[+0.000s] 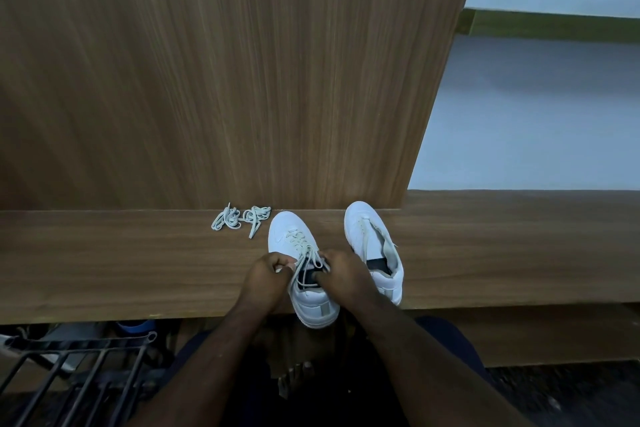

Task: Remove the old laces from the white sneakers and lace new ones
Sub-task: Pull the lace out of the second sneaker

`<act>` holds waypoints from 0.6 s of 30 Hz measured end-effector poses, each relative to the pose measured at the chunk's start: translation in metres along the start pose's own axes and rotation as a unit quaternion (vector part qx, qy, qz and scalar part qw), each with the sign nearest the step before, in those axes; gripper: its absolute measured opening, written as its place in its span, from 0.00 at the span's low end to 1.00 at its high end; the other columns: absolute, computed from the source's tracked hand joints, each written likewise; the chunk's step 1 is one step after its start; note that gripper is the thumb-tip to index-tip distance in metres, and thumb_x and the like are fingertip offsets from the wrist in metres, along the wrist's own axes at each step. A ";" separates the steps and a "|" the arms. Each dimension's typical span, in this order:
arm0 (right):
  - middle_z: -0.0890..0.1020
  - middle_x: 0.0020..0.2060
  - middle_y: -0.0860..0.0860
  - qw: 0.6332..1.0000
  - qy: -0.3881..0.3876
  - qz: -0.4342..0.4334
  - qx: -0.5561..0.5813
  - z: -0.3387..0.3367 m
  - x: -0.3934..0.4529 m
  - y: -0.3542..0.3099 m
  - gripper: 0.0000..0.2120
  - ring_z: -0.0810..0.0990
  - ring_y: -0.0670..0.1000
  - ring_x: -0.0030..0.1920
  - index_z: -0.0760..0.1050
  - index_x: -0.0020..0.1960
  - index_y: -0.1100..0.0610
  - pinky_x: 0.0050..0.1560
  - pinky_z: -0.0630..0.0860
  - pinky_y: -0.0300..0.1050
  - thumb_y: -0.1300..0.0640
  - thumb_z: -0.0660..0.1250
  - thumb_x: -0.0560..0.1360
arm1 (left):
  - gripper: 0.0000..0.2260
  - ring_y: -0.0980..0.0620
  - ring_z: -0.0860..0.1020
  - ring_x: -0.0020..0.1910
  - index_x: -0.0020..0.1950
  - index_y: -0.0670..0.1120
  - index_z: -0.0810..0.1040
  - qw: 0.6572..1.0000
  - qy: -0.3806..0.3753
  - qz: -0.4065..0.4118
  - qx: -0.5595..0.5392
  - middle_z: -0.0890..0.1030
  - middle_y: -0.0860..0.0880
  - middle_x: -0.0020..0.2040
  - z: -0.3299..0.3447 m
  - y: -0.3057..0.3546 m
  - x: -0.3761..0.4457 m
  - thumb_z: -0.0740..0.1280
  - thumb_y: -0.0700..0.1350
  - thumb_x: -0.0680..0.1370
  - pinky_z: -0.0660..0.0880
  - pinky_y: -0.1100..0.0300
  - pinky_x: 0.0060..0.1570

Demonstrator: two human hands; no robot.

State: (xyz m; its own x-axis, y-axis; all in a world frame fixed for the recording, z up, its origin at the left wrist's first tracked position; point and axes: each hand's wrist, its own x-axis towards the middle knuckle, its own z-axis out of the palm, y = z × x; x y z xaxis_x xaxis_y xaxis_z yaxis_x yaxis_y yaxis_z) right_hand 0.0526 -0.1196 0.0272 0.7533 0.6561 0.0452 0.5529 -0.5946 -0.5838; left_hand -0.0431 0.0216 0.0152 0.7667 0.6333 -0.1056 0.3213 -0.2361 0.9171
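Both forearms reach forward over the long brown wooden bench [138, 263]. The left hand [266, 276] curls its fingers round a pale grey lace end [296, 269] of the white low-top sneaker [304, 274] at the bench's front edge; the right hand [341, 276] pinches that sneaker's collar. The second white sneaker [374, 246], loosely laced, stands just beside, further right along the bench. Two bundled pale laces [240, 217] lie at the bench's back edge, left of the sneakers.
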 end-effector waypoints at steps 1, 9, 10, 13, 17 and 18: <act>0.83 0.42 0.51 1.000 0.005 0.010 -0.008 0.001 -0.001 0.002 0.07 0.78 0.51 0.42 0.78 0.47 0.56 0.42 0.65 0.39 0.58 0.65 0.70 | 0.08 0.52 0.77 0.30 0.39 0.47 0.80 1.000 -0.006 -0.006 -0.005 0.81 0.51 0.31 0.001 0.000 -0.002 0.68 0.38 0.77 0.74 0.56 0.38; 0.80 0.37 0.44 0.998 0.001 0.036 0.058 -0.004 -0.028 0.008 0.04 0.78 0.48 0.41 0.76 0.46 0.50 0.43 0.72 0.44 0.53 0.68 0.71 | 0.06 0.60 0.81 0.38 0.45 0.62 0.80 0.997 -0.005 0.032 0.065 0.83 0.56 0.37 0.007 0.007 -0.018 0.70 0.49 0.74 0.74 0.61 0.41; 0.81 0.39 0.44 0.996 0.000 0.042 0.073 -0.005 -0.031 0.009 0.07 0.79 0.47 0.44 0.78 0.50 0.48 0.46 0.71 0.42 0.51 0.69 0.73 | 0.06 0.62 0.80 0.37 0.46 0.63 0.80 0.996 -0.005 0.039 0.079 0.83 0.57 0.38 0.008 0.008 -0.020 0.70 0.50 0.74 0.74 0.62 0.40; 0.83 0.53 0.48 0.993 -0.012 0.067 0.095 -0.005 -0.041 0.014 0.22 0.80 0.46 0.55 0.76 0.67 0.51 0.53 0.72 0.39 0.48 0.71 0.75 | 0.08 0.62 0.80 0.38 0.50 0.64 0.78 0.989 -0.011 0.059 0.134 0.82 0.58 0.40 0.010 0.010 -0.024 0.71 0.55 0.72 0.75 0.60 0.42; 0.82 0.44 0.45 0.985 -0.006 0.097 0.140 -0.003 -0.056 0.017 0.23 0.81 0.44 0.48 0.75 0.66 0.51 0.50 0.75 0.39 0.48 0.73 0.73 | 0.10 0.59 0.80 0.38 0.53 0.59 0.77 0.979 -0.009 0.090 0.182 0.82 0.58 0.38 0.013 0.009 -0.036 0.71 0.53 0.73 0.76 0.59 0.42; 0.81 0.42 0.44 0.983 -0.005 0.102 0.151 -0.001 -0.059 0.017 0.24 0.81 0.44 0.46 0.76 0.66 0.51 0.49 0.75 0.40 0.48 0.75 0.72 | 0.10 0.58 0.80 0.39 0.54 0.58 0.77 0.979 -0.009 0.093 0.184 0.81 0.57 0.38 0.014 0.008 -0.039 0.70 0.53 0.73 0.75 0.59 0.42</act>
State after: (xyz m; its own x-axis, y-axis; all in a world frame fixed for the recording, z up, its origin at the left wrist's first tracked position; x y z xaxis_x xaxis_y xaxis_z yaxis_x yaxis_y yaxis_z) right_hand 0.0181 -0.1690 0.0157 0.8332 0.5429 -0.1056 0.2581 -0.5506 -0.7938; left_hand -0.0630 -0.0157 0.0211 0.8397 0.5415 0.0410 0.3502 -0.5976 0.7213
